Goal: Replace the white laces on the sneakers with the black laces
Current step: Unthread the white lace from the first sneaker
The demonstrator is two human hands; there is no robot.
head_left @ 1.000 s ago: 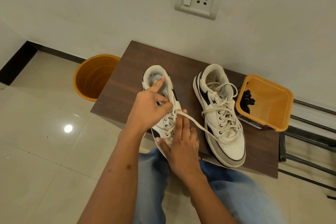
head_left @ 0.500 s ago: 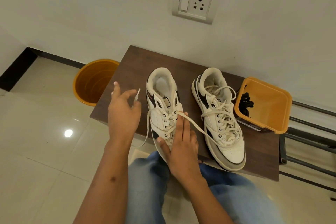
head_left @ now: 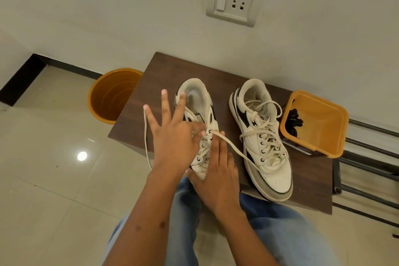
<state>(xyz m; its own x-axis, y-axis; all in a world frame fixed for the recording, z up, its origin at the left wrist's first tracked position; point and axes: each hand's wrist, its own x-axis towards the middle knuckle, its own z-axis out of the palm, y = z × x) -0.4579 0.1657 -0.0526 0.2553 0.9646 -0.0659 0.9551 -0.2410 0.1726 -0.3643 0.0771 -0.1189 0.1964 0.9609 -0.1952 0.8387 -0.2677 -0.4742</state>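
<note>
White lace, partly unthreaded, on the left sneaker at mid-frame: one loose end runs lower right from an upper eyelet across the bench toward the toe of the right sneaker; the other end loops up and left, past the left hand's little finger, and falls over the bench's left edge. Left hand lies over the left sneaker's eyelets, four fingers spread straight; thumb and forefinger side meets the laces at mid-shoe, but whether that grip is pinched on the lace cannot be told. Right hand rests flat on the left sneaker's toe at lower centre, fingers straight and together, pressing it down; grip not clamped on anything. Right sneaker stands just beside, still fully laced in white, bow untied. Dark wood bench carries both shoes. Orange square tub at right edge of the bench, holding black laces bunched against its left wall. Orange round bin on the tiled floor, left of the bench. Wall switch and socket plate at upper centre. Blue jeans at the bottom.
</note>
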